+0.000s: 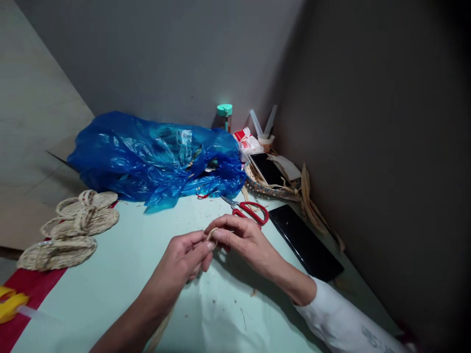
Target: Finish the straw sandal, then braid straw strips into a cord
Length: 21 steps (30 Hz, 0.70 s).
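Above the table (140, 260), my left hand (187, 257) and my right hand (241, 240) meet fingertip to fingertip. Between them is a small looped pale straw-coloured strand (211, 234), pinched by thumb and fingers of both hands. More of a similar pale strand trails below my left forearm at the bottom edge. Just beyond my right hand lie red-handled scissors (257, 214), their blades pointing away. A black phone or tablet (307, 242) rests to the right of my right wrist.
Woven straw sandals (57, 253) lie at the left. A large blue plastic bag (147, 157) fills the back. At the back right are a woven basket (267, 191) with another phone (270, 169), a cup (265, 142) and a green-lidded jar (224, 110). A dark wall (368, 147) bounds the right.
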Tool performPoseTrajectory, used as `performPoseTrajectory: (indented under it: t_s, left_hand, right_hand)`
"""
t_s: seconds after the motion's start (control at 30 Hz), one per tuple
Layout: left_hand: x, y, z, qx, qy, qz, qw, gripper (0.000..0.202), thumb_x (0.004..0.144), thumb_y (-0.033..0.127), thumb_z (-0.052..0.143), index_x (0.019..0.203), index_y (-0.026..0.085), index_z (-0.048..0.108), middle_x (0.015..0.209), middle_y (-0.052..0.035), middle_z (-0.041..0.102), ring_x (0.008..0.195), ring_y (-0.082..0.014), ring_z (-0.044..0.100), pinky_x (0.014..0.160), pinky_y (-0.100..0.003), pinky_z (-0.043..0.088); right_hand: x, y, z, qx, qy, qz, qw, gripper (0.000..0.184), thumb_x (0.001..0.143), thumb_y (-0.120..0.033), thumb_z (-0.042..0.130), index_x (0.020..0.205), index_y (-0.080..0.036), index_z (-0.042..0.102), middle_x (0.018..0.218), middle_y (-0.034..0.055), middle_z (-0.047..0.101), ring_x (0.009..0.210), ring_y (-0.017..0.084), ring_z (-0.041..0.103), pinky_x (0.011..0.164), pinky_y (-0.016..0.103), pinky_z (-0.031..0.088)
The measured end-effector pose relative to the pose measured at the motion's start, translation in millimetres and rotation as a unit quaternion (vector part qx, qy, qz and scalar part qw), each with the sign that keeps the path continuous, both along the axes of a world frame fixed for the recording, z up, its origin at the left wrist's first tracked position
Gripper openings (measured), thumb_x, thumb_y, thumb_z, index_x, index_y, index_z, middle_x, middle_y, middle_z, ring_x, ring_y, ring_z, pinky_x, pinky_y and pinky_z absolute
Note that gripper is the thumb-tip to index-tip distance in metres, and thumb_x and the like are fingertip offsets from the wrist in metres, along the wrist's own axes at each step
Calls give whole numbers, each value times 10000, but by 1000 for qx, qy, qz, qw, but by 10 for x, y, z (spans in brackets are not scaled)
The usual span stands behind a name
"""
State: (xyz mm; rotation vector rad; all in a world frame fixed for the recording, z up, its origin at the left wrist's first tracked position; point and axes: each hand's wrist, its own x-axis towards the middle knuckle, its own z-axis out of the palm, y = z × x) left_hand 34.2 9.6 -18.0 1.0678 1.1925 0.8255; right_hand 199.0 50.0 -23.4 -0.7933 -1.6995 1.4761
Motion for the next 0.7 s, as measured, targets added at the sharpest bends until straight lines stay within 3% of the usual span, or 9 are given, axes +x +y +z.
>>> performPoseTrajectory:
  t_s: [0.07, 0.17, 0.27, 0.4, 0.53, 0.7]
  left_hand:
    - [-10, -2, -10, -2, 14, 2, 1000, 250, 867, 382, 571, 749, 161, 572, 525, 68, 382, 455, -56, 218, 437, -239, 125]
    - [-12, -3, -29, -13, 3, -2, 1000, 283, 851, 437, 572, 744, 176, 545, 522, 93, 263, 474, -69, 165, 439, -245, 103]
    - [-4, 1, -55, -28, -23, 1, 999, 298, 829, 460, 601, 746, 182, 531, 540, 103, 190, 483, -71, 120, 434, -243, 81]
    - [-4, -5, -84, -32, -72, -15, 997, 270, 831, 433, 630, 777, 183, 542, 553, 101, 167, 479, -68, 98, 423, -232, 76]
    - [-8, -5, -115, -40, -149, -16, 988, 321, 858, 431, 615, 691, 177, 513, 577, 84, 181, 497, -68, 95, 429, -222, 98]
    - [-13, 46, -144, -76, -174, 7, 982, 234, 834, 348, 670, 736, 152, 587, 565, 95, 195, 481, -46, 68, 422, -196, 94]
  right_hand:
    - [-8, -12, -11, 17, -11, -8, 1000, 180, 938, -303, 545, 888, -158, 641, 787, 5, 613, 708, 106, 534, 650, 228, 407]
    - [-16, -28, -27, 129, -77, -52, 987, 134, 913, -287, 586, 876, -161, 606, 768, -8, 583, 692, 98, 507, 647, 222, 379]
    - [-17, -32, -37, 216, -93, -56, 970, 102, 910, -258, 596, 895, -158, 586, 792, -2, 582, 716, 98, 515, 672, 215, 380]
    - [-18, -43, -28, 199, -73, -70, 975, 154, 945, -237, 541, 808, -167, 548, 698, -29, 561, 648, 82, 506, 657, 204, 380]
    - [-26, -88, 5, 152, -39, -103, 982, 210, 940, -226, 537, 738, -180, 508, 625, -52, 525, 593, 78, 481, 627, 202, 372]
    - [-10, -104, 21, 128, -35, -78, 988, 178, 973, -238, 455, 814, -189, 517, 686, -36, 554, 667, 98, 526, 680, 213, 399]
